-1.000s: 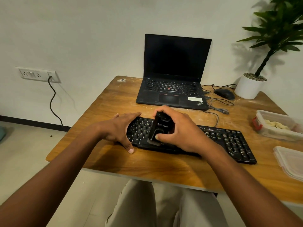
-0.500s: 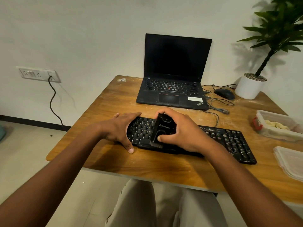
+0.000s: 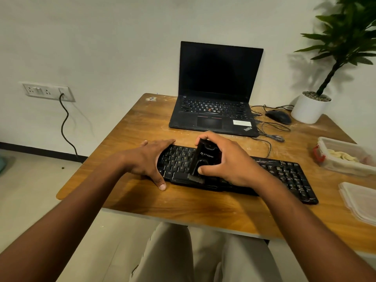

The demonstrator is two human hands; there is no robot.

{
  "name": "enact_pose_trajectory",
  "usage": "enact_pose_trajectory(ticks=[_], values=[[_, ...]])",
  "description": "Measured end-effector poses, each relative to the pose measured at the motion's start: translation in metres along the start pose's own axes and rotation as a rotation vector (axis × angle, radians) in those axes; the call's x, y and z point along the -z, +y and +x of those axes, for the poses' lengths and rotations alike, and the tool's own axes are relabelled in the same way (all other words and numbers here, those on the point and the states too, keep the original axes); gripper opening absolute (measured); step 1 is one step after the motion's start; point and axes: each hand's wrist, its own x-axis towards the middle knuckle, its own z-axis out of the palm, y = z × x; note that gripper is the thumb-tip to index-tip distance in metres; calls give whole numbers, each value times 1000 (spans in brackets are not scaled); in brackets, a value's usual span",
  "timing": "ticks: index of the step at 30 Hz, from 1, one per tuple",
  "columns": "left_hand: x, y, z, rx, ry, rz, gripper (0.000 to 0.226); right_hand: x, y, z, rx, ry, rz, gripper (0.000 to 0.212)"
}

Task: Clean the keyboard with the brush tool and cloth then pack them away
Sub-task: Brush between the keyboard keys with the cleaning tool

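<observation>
A black keyboard (image 3: 284,174) lies across the wooden table (image 3: 142,131) in front of me. My right hand (image 3: 230,161) grips a black brush tool (image 3: 205,157) upright over the keyboard's left half, bristles down on the front row of keys. My left hand (image 3: 148,159) rests on the keyboard's left end, fingers straight along its far edge and thumb on the table at the near edge. A pale cloth (image 3: 341,156) lies inside a clear plastic container (image 3: 343,166) at the right.
An open black laptop (image 3: 215,110) stands behind the keyboard. A mouse (image 3: 278,117) with loose cables and a white plant pot (image 3: 309,108) sit at the back right. A clear lid (image 3: 360,202) lies at the right edge. A wall socket (image 3: 48,91) has a cable hanging down.
The brush tool in my right hand has slid slightly right and toward me along the keys. My left hand has stayed in place.
</observation>
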Motion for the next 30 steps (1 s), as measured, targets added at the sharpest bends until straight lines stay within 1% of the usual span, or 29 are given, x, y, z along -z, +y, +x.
enact_pose_trajectory(ticks=[2, 5, 7, 10, 14, 17, 22, 26, 30], values=[[0, -1, 0, -3, 3, -3, 149, 14, 0, -3, -20, -14, -9, 57], [-1, -2, 1, -8, 6, -3, 149, 32, 4, -10, -69, -127, -114, 56], [0, -1, 1, -9, 6, -4, 149, 32, 6, -11, -98, -161, -148, 57], [0, -1, 0, -5, 6, -10, 149, 18, 4, -8, -85, -140, -120, 57], [-1, -3, 1, -11, 5, -4, 149, -5, 3, -3, -24, -52, -5, 59], [-1, -3, 1, -15, 7, -1, 150, 8, 3, -7, -32, 18, 31, 59], [-1, -4, 2, -20, 7, 4, 150, 35, 9, -24, -69, -69, -61, 58], [-1, -4, 2, -15, 7, 1, 151, 22, 14, -28, -67, -72, -67, 61], [-1, -4, 1, -8, 7, -1, 151, 0, 10, -21, -7, -37, -49, 60]])
